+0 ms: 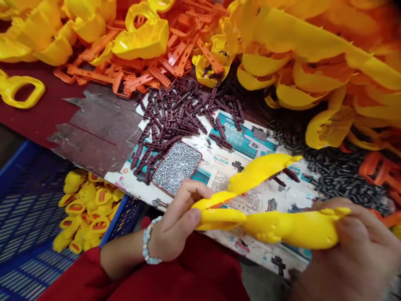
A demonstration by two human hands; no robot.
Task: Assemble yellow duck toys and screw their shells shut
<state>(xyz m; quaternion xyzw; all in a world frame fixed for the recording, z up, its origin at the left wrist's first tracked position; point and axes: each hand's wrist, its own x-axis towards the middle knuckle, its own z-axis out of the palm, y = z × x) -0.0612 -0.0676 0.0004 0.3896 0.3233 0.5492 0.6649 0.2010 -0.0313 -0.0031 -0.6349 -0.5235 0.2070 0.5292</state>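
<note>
The upper yellow piece (263, 172) and the lower yellow piece (266, 225) are held in the air, above the printed sheet (205, 184) that is spread on the table (59, 110). The grip of the left hand (172, 228) is closed: the near ends of both pieces are pinched there between the thumb and the fingers. From this place the two pieces are spread apart, so that a gap is formed between their other ends. The far end of the lower piece is gripped by the right hand (360, 242), which is partly blurred. On the left wrist a bracelet (147, 242) of pale beads is worn.

Just beyond the left hand, a shallow tray (201, 159) is filled with small metal parts (177, 167). Behind it, dark brown parts (178, 108) are heaped, and orange parts (181, 50) are piled farther back. At the right, small black parts (347, 179) are scattered under a large stack of yellow shells (313, 62). At the left, more yellow pieces (90, 205) are contained in a blue basket (25, 234).
</note>
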